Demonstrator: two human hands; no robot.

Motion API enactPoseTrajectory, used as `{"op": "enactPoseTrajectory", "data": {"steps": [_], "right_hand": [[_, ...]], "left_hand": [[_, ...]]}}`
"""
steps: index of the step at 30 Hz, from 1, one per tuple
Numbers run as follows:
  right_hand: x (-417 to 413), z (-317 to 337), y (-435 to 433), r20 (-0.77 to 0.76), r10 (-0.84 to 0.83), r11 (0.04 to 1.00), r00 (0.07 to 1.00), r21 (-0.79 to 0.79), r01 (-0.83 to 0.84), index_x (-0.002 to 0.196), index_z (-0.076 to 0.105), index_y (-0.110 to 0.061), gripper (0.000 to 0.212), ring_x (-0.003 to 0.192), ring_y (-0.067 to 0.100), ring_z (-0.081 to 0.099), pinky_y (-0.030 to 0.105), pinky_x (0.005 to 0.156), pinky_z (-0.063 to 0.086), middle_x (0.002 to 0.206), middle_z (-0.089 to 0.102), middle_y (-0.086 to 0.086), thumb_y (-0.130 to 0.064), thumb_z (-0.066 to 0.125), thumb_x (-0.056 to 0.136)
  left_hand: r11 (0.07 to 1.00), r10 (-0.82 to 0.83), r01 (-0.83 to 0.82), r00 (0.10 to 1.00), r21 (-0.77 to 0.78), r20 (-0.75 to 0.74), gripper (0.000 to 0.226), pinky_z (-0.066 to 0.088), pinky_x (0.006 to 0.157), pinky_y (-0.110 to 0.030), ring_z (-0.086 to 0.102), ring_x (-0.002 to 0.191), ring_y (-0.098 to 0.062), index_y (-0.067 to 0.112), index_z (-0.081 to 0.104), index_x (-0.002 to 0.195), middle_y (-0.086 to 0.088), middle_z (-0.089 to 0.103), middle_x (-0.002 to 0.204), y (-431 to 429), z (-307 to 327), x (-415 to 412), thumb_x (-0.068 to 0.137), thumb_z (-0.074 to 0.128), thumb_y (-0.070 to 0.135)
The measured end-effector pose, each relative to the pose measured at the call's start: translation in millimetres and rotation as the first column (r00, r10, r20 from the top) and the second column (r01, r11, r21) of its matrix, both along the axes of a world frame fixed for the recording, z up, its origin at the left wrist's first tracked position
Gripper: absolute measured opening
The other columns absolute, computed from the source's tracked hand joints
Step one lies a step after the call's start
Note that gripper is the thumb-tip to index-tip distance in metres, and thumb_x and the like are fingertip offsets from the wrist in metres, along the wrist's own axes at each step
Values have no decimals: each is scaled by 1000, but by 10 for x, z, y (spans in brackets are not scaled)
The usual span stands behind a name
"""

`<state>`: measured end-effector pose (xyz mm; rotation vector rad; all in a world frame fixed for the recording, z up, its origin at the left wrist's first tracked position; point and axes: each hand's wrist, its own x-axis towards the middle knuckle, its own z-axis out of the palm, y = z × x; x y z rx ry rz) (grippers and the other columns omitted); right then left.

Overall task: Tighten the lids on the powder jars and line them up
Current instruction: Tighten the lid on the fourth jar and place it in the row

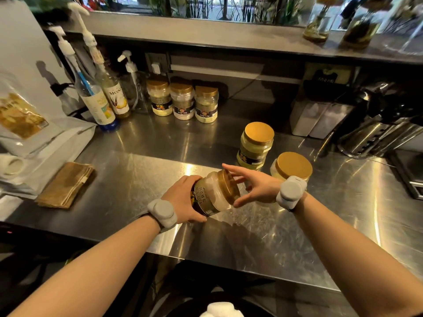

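Head: left hand (183, 199) grips tilted jar (214, 191).

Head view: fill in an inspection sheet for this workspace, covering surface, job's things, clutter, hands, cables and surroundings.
Surface: steel counter, shiny and scratched.
Job's things: held jar tilted sideways above the counter, gold lid on; row of three jars upright at the back wall, lidded; far loose jar and near loose jar upright at right, lidded, outside the row.
Clutter: folded cloth and pouches at left; pump bottles at back left.
Hands: left hand grips the held jar's body; right hand spread at the lid, fingers fairly straight.
Cables: thin cable on the back wall, right of the row.
Surroundings: raised shelf with plants behind it; metal jugs at right.
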<state>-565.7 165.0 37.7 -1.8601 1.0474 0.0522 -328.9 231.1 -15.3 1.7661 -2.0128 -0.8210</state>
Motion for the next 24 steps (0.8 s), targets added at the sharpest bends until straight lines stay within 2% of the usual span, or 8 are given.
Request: {"op": "enactPoseTrajectory", "data": {"steps": [4, 7, 11, 14, 17, 19, 22, 24], "right_hand": [[-16, 27, -29, -41, -67, 995, 997, 64, 70, 149, 11, -40, 100, 138, 25, 38, 45, 111, 37, 153, 31, 0, -50, 72, 71], [-19, 73, -32, 11, -34, 999, 999, 7, 34, 149, 5, -44, 111, 144, 25, 25, 49, 114, 30, 159, 17, -5, -30, 81, 69], [14, 89, -37, 56, 28, 1000, 998, -14, -27, 147, 10, -47, 109, 146, 22, 20, 49, 115, 29, 157, 18, -11, -12, 81, 72], [14, 59, -58, 37, 23, 999, 999, -29, -22, 147, 15, -44, 99, 143, 22, 25, 47, 113, 32, 156, 22, -8, -16, 78, 75], [0, 36, -74, 38, -21, 1000, 999, 21, 20, 148, 17, -40, 87, 141, 23, 32, 44, 112, 35, 154, 28, -5, -35, 71, 80], [-9, 28, -70, 36, -57, 997, 998, 47, 55, 148, 13, -40, 88, 142, 25, 30, 46, 113, 34, 156, 25, -5, -40, 69, 81], [-27, 25, -65, 50, -10, 1000, 999, -15, 11, 148, 7, -46, 106, 145, 25, 21, 50, 115, 28, 159, 14, -10, -31, 79, 72], [-29, 30, -68, 75, 25, 1000, 997, -11, -25, 146, 9, -49, 106, 145, 22, 20, 52, 114, 28, 158, 16, -12, -24, 80, 72]], "left_hand": [[1000, 5, -5, 1000, -12, 5, 99, 45, 86, -20, 49, 103, -7, 32, 38, 130, 15, 44, 114, -9, 15, 32, 45, 88, 46], [1000, 10, -10, 1000, -22, 4, 98, 43, 84, -18, 49, 103, -6, 32, 38, 129, 16, 44, 114, -15, 34, 36, 46, 88, 45], [1000, 14, -14, 1000, -28, 3, 98, 43, 84, -17, 49, 104, -6, 33, 38, 129, 16, 44, 115, -21, 34, 36, 45, 88, 46], [1000, 17, -17, 1000, -24, -2, 98, 45, 83, -17, 49, 105, -6, 33, 38, 129, 16, 45, 116, -34, 35, 33, 45, 88, 45], [999, 24, -24, 1000, -28, 0, 99, 48, 85, -21, 50, 105, -7, 32, 38, 129, 15, 45, 116, -40, 42, 40, 44, 88, 44], [999, 28, -28, 1000, -29, -7, 98, 45, 84, -19, 49, 104, -7, 31, 39, 129, 15, 44, 115, -38, 49, 44, 45, 89, 43], [999, 22, -22, 1000, -36, -11, 97, 39, 80, -13, 48, 103, -5, 31, 39, 130, 17, 43, 113, -33, 60, 44, 47, 89, 42], [999, 20, -20, 1000, -41, -9, 96, 37, 78, -11, 47, 101, -5, 30, 39, 130, 17, 42, 112, -30, 67, 42, 48, 88, 42]]}}
